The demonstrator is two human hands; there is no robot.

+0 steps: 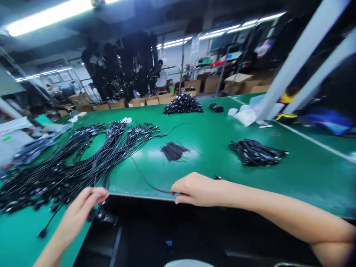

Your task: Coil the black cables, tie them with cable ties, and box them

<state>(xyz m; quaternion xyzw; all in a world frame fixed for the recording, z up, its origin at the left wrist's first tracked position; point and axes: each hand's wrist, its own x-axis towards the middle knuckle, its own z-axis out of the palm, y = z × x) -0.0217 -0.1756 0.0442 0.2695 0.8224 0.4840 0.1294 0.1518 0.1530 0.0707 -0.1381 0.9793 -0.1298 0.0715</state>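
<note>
My right hand [187, 188] is closed on one end of a thin black cable [147, 181] near the table's front edge; the cable curves back toward the large spread of black cables [97, 159] on the left. Beside that spread, at the table corner, my left hand [89, 200] has its fingers together, slightly blurred, and what they hold, if anything, I cannot make out. Black connectors [102, 215] hang just below it. A small pile of short black ties [174, 151] lies beyond my right hand.
A bundle of coiled black cables [256, 152] lies on the green table [205, 129] at the right. Farther back are a heap of black parts [183, 104], a black roll [216, 108] and white bags [246, 115]. Cardboard boxes [167, 98] stand behind the table.
</note>
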